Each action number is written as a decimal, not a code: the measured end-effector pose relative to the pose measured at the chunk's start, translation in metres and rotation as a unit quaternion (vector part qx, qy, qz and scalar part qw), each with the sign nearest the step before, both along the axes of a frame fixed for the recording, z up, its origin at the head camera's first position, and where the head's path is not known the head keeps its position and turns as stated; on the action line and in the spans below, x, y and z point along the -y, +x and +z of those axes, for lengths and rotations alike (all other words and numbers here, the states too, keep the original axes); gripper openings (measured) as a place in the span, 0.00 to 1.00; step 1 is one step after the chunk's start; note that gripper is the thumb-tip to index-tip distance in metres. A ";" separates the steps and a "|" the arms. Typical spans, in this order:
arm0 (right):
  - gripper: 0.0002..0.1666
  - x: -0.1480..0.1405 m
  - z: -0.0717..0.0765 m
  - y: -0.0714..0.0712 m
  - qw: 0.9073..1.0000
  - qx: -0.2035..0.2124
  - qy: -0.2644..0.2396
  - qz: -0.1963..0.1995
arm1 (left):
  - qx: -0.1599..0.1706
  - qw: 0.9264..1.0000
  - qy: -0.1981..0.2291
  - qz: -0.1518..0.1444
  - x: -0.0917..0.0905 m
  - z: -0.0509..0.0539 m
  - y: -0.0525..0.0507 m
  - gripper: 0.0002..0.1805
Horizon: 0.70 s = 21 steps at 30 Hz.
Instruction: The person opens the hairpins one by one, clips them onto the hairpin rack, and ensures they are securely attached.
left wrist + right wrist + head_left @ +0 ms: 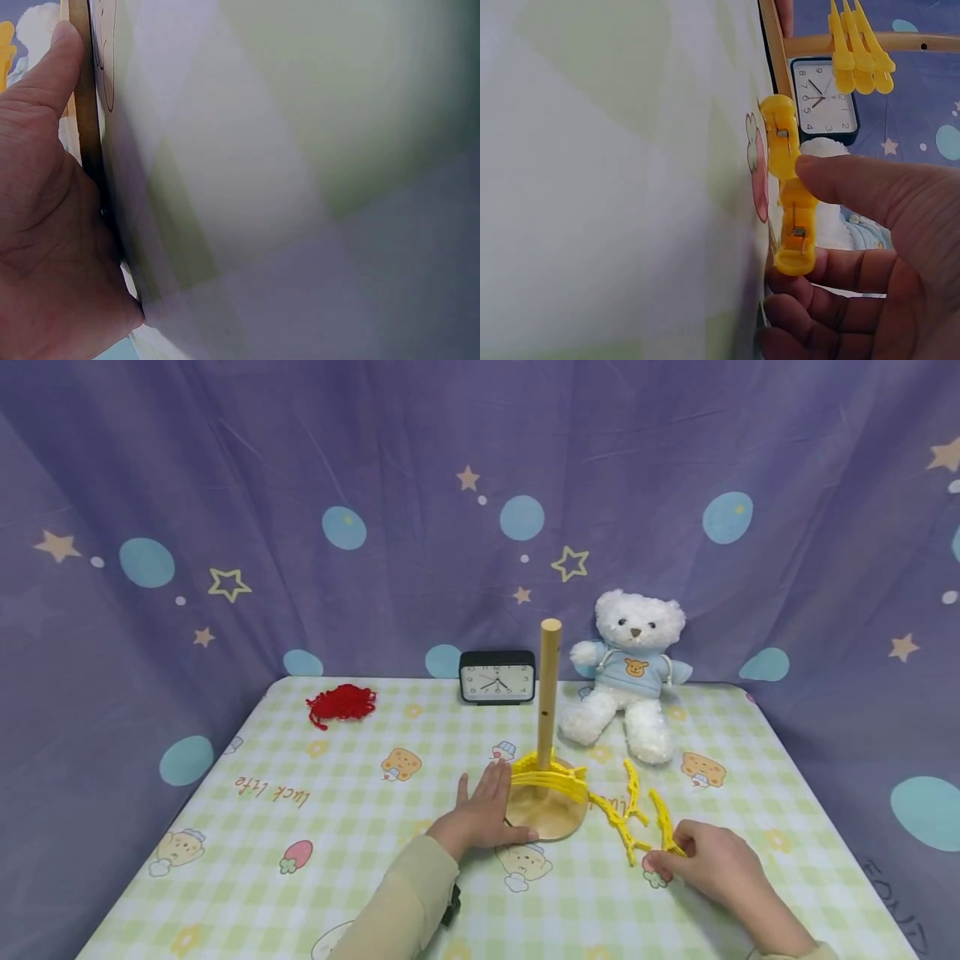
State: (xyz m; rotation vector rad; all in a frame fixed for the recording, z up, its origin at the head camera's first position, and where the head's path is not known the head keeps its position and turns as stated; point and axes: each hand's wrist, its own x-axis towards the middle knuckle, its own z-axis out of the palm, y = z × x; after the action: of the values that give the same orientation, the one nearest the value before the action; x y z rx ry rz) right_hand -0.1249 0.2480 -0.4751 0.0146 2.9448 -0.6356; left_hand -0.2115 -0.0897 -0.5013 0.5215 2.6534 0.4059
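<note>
Right fingers (693,835) curled — yellow clip (663,818) pinched between their tips; left fingers (492,782) straight against wooden base (551,817).

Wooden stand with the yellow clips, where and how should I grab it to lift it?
Probably best round the upper post, from the front: it's slim, round, upright and bare there. Yellow clips crowd its lower end, the left hand is against the base, and the clock and teddy bear are behind.
</note>
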 end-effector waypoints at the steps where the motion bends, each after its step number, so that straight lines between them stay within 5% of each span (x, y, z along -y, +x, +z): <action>1: 0.31 -0.001 0.000 0.000 1.000 -0.007 -0.002 0.000 | 0.001 1.000 -0.001 -0.001 0.000 0.002 0.001 0.66; 8: 0.21 -0.010 0.001 -0.003 0.999 -0.050 -0.020 -0.005 | -0.003 1.000 0.008 -0.009 0.000 0.018 0.008 0.64; 21: 0.21 -0.011 0.014 -0.006 0.987 -0.113 -0.103 -0.042 | -0.008 1.000 -0.004 -0.008 -0.001 0.017 0.008 0.64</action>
State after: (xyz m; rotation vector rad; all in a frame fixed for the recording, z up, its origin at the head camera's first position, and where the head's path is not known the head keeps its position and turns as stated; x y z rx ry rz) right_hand -0.1313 0.2595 -0.4607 0.0488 3.0882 -1.0136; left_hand -0.2039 -0.0883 -0.4843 0.5459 2.6628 0.3889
